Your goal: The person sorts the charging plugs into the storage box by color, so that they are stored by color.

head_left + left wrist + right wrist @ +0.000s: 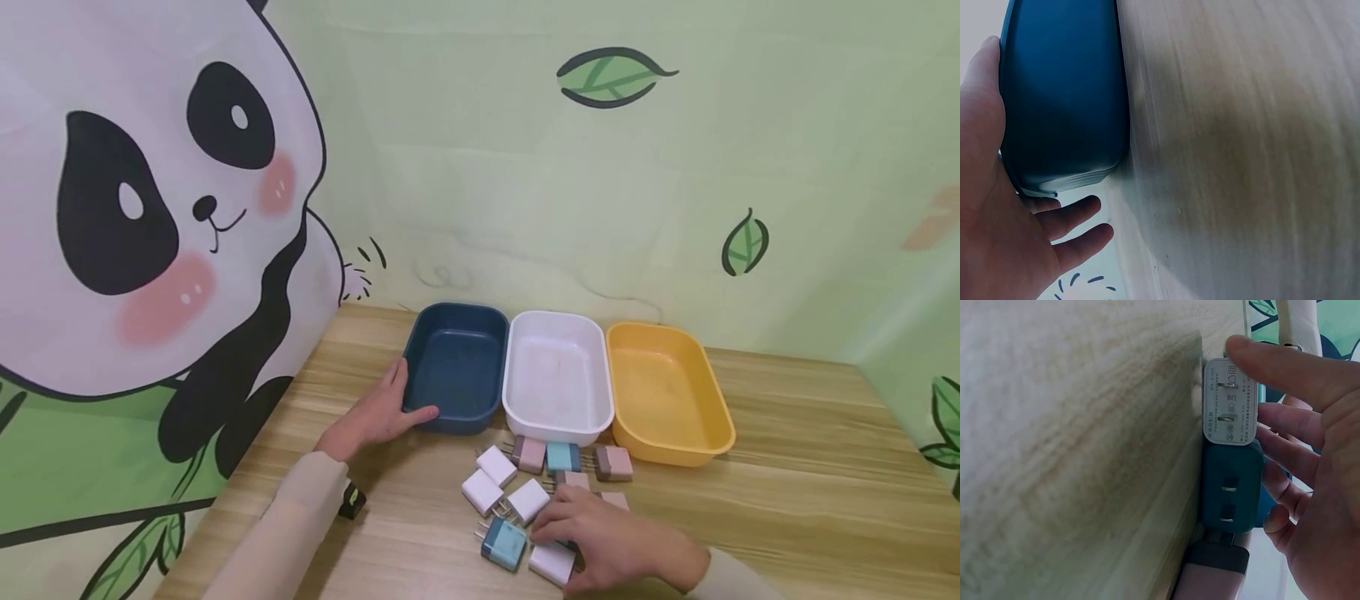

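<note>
My left hand (382,408) rests at the near left corner of a dark blue bin (457,425). Its thumb lies along the front rim and the other fingers stretch along the left side; in the left wrist view they spread past the blue wall (1066,94). Over the charger group, my right hand (607,533) pinches a white charger (552,564), thumb at one end, fingers at its far side. Its two prongs show in the right wrist view (1230,403). A teal charger (1232,487) lies right beside it, with a pink and dark one (1213,575) beyond.
A white bin (558,433) and a yellow bin (671,454) stand right of the blue one. In front lie several chargers: white ones (497,467), a teal one (504,543) and pink ones (613,463). A panda-printed backdrop (465,192) rises behind the wooden table (802,467).
</note>
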Action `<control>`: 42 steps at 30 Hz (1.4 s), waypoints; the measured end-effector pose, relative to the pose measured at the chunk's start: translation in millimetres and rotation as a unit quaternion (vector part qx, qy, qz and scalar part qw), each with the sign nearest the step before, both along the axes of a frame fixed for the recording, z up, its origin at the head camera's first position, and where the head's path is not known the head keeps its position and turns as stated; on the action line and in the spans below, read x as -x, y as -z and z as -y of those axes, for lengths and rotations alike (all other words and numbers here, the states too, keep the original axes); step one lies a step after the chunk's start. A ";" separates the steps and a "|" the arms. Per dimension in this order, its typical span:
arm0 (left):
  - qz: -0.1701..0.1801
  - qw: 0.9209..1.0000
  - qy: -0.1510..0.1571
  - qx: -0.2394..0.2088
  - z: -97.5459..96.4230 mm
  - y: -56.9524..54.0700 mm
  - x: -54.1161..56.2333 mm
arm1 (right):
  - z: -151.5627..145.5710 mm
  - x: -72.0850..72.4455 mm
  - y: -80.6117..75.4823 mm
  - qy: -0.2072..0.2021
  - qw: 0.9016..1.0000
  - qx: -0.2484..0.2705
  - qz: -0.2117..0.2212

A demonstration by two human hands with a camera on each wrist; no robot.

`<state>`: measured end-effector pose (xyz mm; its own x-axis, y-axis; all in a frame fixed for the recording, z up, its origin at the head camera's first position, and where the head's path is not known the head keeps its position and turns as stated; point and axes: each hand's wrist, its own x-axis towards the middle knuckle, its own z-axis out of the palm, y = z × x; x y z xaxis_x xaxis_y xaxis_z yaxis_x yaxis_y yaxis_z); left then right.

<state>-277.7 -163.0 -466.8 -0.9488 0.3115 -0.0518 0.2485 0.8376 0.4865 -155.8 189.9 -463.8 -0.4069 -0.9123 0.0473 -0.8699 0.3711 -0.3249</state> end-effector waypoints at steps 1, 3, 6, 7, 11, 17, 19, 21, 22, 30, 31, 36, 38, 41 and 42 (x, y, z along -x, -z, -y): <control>0.001 1.000 -0.001 -0.001 0.2 -0.3 -0.4 | 0.2 0.2 -0.2 -0.002 1.000 -0.001 -0.002; 0.001 1.000 -0.001 -0.003 0.5 -0.6 -1.0 | 1.2 0.7 -0.4 -0.005 1.000 -0.003 -0.005; 0.001 1.000 0.000 -0.004 0.8 -0.8 -1.0 | 2.7 1.4 -1.0 -0.010 1.000 -0.007 -0.008; 0.002 1.000 0.000 -0.003 0.9 -0.9 -1.0 | 3.1 1.6 -1.4 -0.010 1.000 -0.008 -0.007; 0.001 1.000 0.001 0.000 1.2 -1.0 -0.7 | 3.9 1.5 -3.0 -0.004 1.000 -0.012 0.016; -0.006 1.000 0.004 0.004 1.6 1.1 -0.2 | 2.7 0.6 -6.2 0.020 0.997 -0.012 0.069; -0.006 1.000 0.004 0.004 1.8 1.9 -0.3 | 2.3 0.0 -8.1 0.028 0.996 -0.009 0.081; -0.009 1.000 0.006 0.002 2.1 2.8 -0.2 | 2.0 -0.7 -11.0 0.034 0.995 0.000 0.090; -0.008 1.000 0.006 0.001 2.2 2.9 -0.3 | 1.7 -0.8 -12.8 0.039 0.995 0.005 0.094; -0.005 1.000 0.004 -0.002 2.8 2.2 0.1 | 0.4 3.7 -26.6 0.059 0.988 0.082 0.120; -0.006 1.000 0.004 -0.003 2.7 2.1 -0.1 | 0.3 4.9 -27.9 0.066 0.985 0.091 0.130; -0.004 1.000 0.001 -0.004 1.8 0.4 -1.4 | -0.9 11.9 -33.2 0.104 0.969 0.133 0.181; -0.004 1.000 0.000 -0.001 1.5 -0.3 -1.7 | -1.6 14.6 -35.5 0.109 0.966 0.143 0.186; -0.006 1.000 0.002 -0.002 1.5 -0.6 -1.8 | -1.9 18.3 -40.5 0.115 0.968 0.140 0.172; -0.005 1.000 0.001 0.001 1.5 -0.6 -1.6 | -1.9 19.7 -42.3 0.118 0.970 0.137 0.165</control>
